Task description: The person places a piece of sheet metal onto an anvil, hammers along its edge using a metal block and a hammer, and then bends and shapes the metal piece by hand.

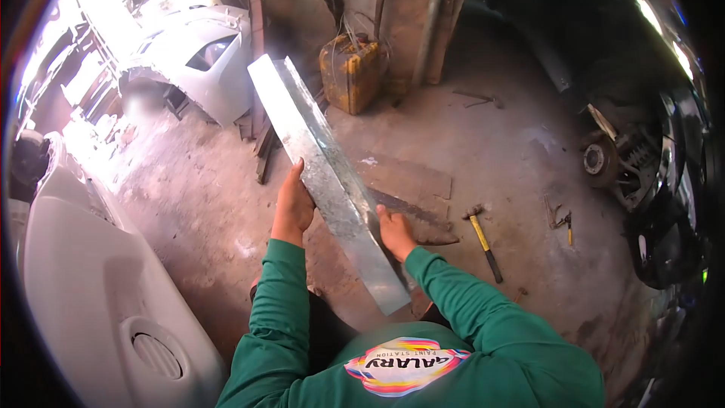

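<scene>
A long bent sheet-metal channel (323, 174) slants across the middle of the view, its far end up and to the left. My left hand (294, 200) grips its left edge, thumb up along the side. On the opposite edge, nearer to me, my right hand (396, 233) is closed around the folded rim. The channel is held off the floor, with bright bare metal on its flat face and a raised flange along the right. Fingers under the metal are hidden on both hands.
A hammer (483, 242) with a yellow handle lies right of a flat board (408, 174). A small yellow-handled tool (569, 228) is farther right. White bumper (91, 272) at left, yellow jerrycan (352, 75) behind, car with exposed wheel hub (598, 159) at right.
</scene>
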Available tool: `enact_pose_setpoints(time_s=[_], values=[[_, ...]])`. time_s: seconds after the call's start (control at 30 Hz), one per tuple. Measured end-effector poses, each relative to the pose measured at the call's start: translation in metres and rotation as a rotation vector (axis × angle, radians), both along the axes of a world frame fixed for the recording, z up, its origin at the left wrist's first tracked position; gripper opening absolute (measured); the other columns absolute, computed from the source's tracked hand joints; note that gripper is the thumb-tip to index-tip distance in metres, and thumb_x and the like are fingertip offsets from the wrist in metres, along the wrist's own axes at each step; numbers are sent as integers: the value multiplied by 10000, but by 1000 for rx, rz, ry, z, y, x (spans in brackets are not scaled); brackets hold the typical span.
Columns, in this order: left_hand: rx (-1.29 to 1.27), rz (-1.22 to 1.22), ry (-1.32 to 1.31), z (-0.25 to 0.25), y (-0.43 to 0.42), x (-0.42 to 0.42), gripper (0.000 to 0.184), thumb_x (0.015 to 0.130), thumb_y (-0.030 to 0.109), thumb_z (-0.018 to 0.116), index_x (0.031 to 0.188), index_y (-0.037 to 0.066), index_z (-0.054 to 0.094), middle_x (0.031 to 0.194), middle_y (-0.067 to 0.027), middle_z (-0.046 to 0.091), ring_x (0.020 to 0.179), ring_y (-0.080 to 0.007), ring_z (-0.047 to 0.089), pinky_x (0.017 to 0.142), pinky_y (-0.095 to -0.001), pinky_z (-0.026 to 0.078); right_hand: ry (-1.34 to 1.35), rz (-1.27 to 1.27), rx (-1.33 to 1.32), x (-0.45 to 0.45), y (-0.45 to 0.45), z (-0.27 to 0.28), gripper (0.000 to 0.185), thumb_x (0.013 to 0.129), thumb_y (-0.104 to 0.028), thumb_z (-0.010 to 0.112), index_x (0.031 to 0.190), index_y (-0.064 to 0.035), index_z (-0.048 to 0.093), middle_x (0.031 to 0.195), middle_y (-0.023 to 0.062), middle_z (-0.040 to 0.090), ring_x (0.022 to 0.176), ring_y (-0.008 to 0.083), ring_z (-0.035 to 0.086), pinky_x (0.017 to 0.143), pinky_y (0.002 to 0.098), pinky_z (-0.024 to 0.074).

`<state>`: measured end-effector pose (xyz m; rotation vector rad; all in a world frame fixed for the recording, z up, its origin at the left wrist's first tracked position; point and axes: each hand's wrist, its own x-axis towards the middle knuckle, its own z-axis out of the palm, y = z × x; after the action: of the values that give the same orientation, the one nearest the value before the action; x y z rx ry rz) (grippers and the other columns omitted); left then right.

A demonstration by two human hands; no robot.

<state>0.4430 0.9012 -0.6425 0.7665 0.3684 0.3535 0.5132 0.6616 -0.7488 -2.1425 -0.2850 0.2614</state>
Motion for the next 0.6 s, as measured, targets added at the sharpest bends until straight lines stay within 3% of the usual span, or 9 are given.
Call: enact_pose_setpoints(time_s=[0.1,0.13,0.17,0.23,0.27,0.43,0.5,0.53,0.6], values=[[40,-121,50,-15,4,0,612,1124,484,604,1567,67,540,1473,-91,692,1318,-286,679,1151,-491,511,78,-33,-16,-8,19,-12,774,1139,-606,509,994,116,746,926,349,741,975,428,777,866,520,539],[-35,-132,154,-12,1,2,542,1104,416,666,1494,47,594,1356,-116,742,1199,-288,735,1064,-483,571,124,-7,22,-9,26,-14,779,1141,-601,497,1019,125,752,938,343,752,1000,447,776,887,526,540],[-35,-137,153,-11,-1,3,542,1104,416,666,1494,47,594,1356,-116,742,1199,-288,735,1064,-483,571,123,-12,22,-9,31,-17,779,1141,-601,497,1019,125,752,938,343,752,1000,447,776,887,526,540],[68,-197,156,-13,-9,-1,446,1072,324,731,1395,28,646,1202,-118,774,1059,-288,771,948,-470,625,174,-5,97,-18,41,-9,780,1147,-586,470,1009,131,747,941,354,748,998,459,773,898,538,534],[86,-167,190,-13,-13,-2,373,1048,269,762,1322,31,678,1115,-104,774,986,-285,777,887,-467,647,164,-15,177,-20,48,-10,754,1140,-563,459,996,117,752,1006,417,715,1054,589,706,912,593,523],[72,-131,127,-24,-9,-12,372,1061,207,741,1362,8,655,1135,-116,768,946,-268,778,821,-446,663,212,-74,238,-28,66,-12,734,1141,-543,468,1033,128,744,1004,403,727,1048,571,720,919,561,525],[57,-133,79,-30,-2,-19,358,1053,192,743,1345,-1,666,1132,-122,771,940,-272,782,821,-441,663,340,-31,382,-34,73,-23,717,1159,-533,465,1132,122,754,1069,266,804,1015,344,752,973,472,529],[91,-135,76,-32,-1,-23,351,1046,177,741,1336,-8,676,1132,-126,773,934,-268,783,821,-427,661,435,17,401,-35,70,-25,687,1163,-519,471,1230,105,750,1145,201,808,1042,293,736,1005,441,527],[154,-87,123,-39,-4,-27,330,1044,183,741,1318,10,684,1089,-105,774,902,-253,782,796,-418,662,485,67,405,-35,70,-29,666,1162,-515,478,1273,84,747,1179,194,805,1056,290,736,1008,438,530]])
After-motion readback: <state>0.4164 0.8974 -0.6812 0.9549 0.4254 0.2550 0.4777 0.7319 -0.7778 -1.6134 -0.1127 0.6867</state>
